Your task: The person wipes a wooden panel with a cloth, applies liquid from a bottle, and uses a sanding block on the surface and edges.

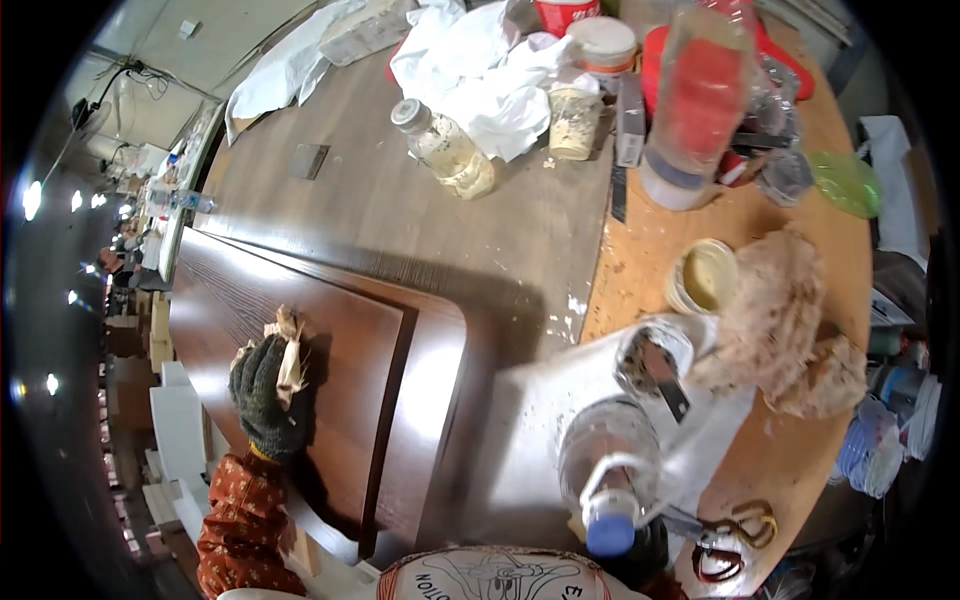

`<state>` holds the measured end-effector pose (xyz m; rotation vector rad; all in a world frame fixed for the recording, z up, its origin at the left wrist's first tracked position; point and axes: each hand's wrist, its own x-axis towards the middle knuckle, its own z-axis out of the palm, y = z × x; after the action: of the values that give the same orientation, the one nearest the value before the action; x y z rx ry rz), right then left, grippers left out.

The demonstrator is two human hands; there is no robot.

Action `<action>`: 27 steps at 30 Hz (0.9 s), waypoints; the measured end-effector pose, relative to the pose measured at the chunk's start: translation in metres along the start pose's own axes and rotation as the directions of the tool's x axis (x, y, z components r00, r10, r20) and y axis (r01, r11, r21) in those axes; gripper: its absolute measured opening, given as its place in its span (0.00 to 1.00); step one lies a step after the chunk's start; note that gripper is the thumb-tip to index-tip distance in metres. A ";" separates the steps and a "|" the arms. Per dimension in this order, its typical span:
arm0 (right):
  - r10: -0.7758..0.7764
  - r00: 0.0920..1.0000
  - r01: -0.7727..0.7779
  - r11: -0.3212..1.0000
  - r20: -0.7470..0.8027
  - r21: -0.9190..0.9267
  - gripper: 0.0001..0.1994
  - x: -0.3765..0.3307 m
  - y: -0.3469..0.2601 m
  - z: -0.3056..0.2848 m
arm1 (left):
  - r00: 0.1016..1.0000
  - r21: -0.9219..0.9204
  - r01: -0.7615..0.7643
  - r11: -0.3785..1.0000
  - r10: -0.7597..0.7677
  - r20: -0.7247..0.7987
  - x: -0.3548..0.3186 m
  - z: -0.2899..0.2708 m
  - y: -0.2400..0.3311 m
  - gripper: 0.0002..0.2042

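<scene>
Left hand (268, 398), in a dark knitted work glove with a red patterned sleeve behind it, is pressed flat on the dark brown wooden door panel (345, 370) lying across the desk (400, 215). Its grip is closed around a crumpled tan rag (289, 352) — the wad sits between the fingers and the panel's recessed face, near the left edge of the panel.

Right hand (640, 545) is low at the bottom edge, mostly hidden behind a clear plastic bottle with a blue cap (610, 470). It looks wrapped around the bottle's lower end, though I can't tell exactly how the fingers sit. The bottle hangs over a white sheet (540, 420) just right of the panel.

Other stuff around: a metal scraper (662, 372) in a small white cup on the sheet, a fluffy brownish wad of fibre (775, 320) on the orange part of the desk, a small open tin with yellowish paste (703, 277) beside it, and scissors with orange handles (735, 530) near the lower right. Further back — a glass bottle on its side (445, 150), a pile of white cloth (480, 70), and a tall clear jar with red contents (695, 105).
</scene>
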<state>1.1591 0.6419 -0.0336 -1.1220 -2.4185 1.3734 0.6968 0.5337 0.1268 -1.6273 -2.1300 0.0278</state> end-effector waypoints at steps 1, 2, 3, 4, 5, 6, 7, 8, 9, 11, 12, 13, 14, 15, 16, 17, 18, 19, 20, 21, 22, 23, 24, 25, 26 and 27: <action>0.014 1.000 -0.015 1.000 -0.021 -0.014 0.32 0.007 -0.006 0.001 | 0.999 -0.013 0.018 1.000 -0.018 0.032 -0.003 0.000 -0.003 0.21; 0.037 0.999 -0.038 0.999 -0.031 -0.025 0.32 0.015 -0.009 0.000 | 0.997 -0.006 0.024 1.000 -0.024 0.070 0.000 0.000 -0.003 0.20; 0.051 0.998 -0.053 0.998 -0.045 -0.036 0.31 0.020 -0.013 -0.002 | 0.994 -0.001 0.031 1.000 -0.030 0.105 0.003 0.000 -0.003 0.19; 0.068 0.996 -0.069 0.997 -0.053 -0.019 0.31 0.017 -0.005 0.007 | 0.990 -0.014 0.043 0.999 -0.040 0.132 0.004 -0.002 -0.001 0.19; 0.077 0.995 -0.077 0.997 -0.059 -0.004 0.30 0.014 0.004 0.015 | 0.989 0.001 0.027 1.000 -0.027 0.145 0.007 -0.004 0.003 0.20; 0.083 0.994 -0.083 0.997 -0.066 -0.003 0.30 0.015 0.004 0.016 | 0.990 0.010 0.028 1.000 -0.029 0.141 0.007 -0.004 0.001 0.19; 0.093 0.993 -0.093 0.996 -0.074 0.001 0.29 0.014 0.005 0.018 | 0.991 0.017 0.030 0.999 -0.032 0.133 0.006 -0.004 0.001 0.19; 0.098 0.992 -0.098 0.995 -0.083 0.001 0.29 0.014 0.005 0.017 | 0.989 0.028 0.040 0.999 -0.044 0.138 0.006 -0.004 0.001 0.19; 0.107 0.989 -0.108 0.994 -0.097 -0.005 0.28 0.012 0.003 0.017 | 0.988 0.009 0.053 0.999 -0.053 0.146 0.004 -0.003 -0.001 0.19; 0.105 0.986 -0.108 0.994 -0.126 -0.015 0.28 0.009 0.001 0.017 | 0.987 -0.016 0.073 0.997 -0.070 0.146 0.003 -0.003 -0.003 0.19; 0.100 0.984 -0.104 0.994 -0.147 -0.024 0.27 0.007 0.000 0.018 | 0.984 -0.032 0.087 0.996 -0.081 0.160 0.004 -0.004 -0.001 0.19; 0.089 0.982 -0.097 0.995 -0.168 -0.036 0.27 0.003 -0.001 0.018 | 0.981 -0.051 0.101 0.994 -0.091 0.172 0.006 -0.004 0.001 0.19; 0.078 0.978 -0.088 0.995 -0.194 -0.043 0.27 0.001 -0.003 0.021 | 0.984 -0.073 0.099 0.992 -0.087 0.153 0.008 -0.004 0.004 0.18; 0.060 0.974 -0.072 0.996 -0.217 -0.046 0.26 -0.001 -0.005 0.023 | 0.989 -0.062 0.082 0.995 -0.074 0.126 0.009 -0.007 0.005 0.19; 0.043 0.968 -0.058 0.997 -0.246 -0.053 0.26 -0.004 -0.007 0.025 | 0.992 -0.069 0.084 0.994 -0.077 0.102 0.005 -0.006 0.005 0.19; 0.021 0.961 -0.041 0.997 -0.274 -0.068 0.26 -0.007 -0.009 0.024 | 0.994 -0.077 0.087 0.993 -0.081 0.077 0.000 -0.006 0.003 0.20; -0.007 0.952 -0.018 0.997 -0.307 -0.078 0.25 -0.007 -0.013 0.025 | 0.993 -0.041 0.085 0.996 -0.082 0.082 -0.004 -0.003 -0.003 0.24; -0.034 0.941 0.003 0.995 -0.336 -0.095 0.25 -0.009 -0.017 0.022 | 0.994 -0.061 0.092 0.994 -0.088 0.069 -0.004 -0.002 -0.002 0.24; -0.073 0.928 0.033 0.993 -0.365 -0.113 0.25 -0.008 -0.020 0.018 | 0.994 -0.054 0.089 0.995 -0.085 0.065 -0.004 -0.002 -0.002 0.24; -0.110 0.915 0.062 0.989 -0.389 -0.134 0.24 -0.005 -0.026 0.014 | 0.994 -0.043 0.090 0.995 -0.087 0.065 -0.005 0.000 -0.004 0.23; -0.158 0.894 0.091 0.980 -0.418 -0.177 0.24 -0.002 -0.037 0.003 | 0.996 -0.069 0.079 0.995 -0.076 0.040 -0.003 -0.002 -0.006 0.23; -0.213 0.872 0.125 0.968 -0.441 -0.219 0.24 0.002 -0.049 -0.009 | 0.995 -0.092 0.095 0.991 -0.094 0.012 -0.003 -0.006 -0.006 0.23; -0.233 0.858 0.140 0.964 -0.458 -0.228 0.23 0.002 -0.050 -0.017 | 0.998 -0.108 0.061 0.992 -0.062 -0.007 0.002 -0.006 -0.002 0.22; -0.269 0.847 0.166 0.953 -0.458 -0.254 0.21 0.011 -0.060 -0.036 | 0.999 -0.122 0.036 0.992 -0.039 -0.024 0.004 -0.006 -0.002 0.22; -0.310 0.834 0.195 0.940 -0.456 -0.282 0.20 0.019 -0.072 -0.057 | 0.998 -0.101 0.051 0.994 -0.054 -0.031 0.005 -0.006 -0.003 0.22; -0.358 0.815 0.223 0.919 -0.456 -0.324 0.19 0.026 -0.086 -0.080 | 0.997 -0.128 0.056 0.990 -0.062 -0.044 0.003 -0.002 -0.002 0.22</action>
<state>1.1311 0.6877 0.0740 -0.9487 -2.2737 0.5804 0.6953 0.5357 0.1305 -1.6165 -2.1813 -0.1663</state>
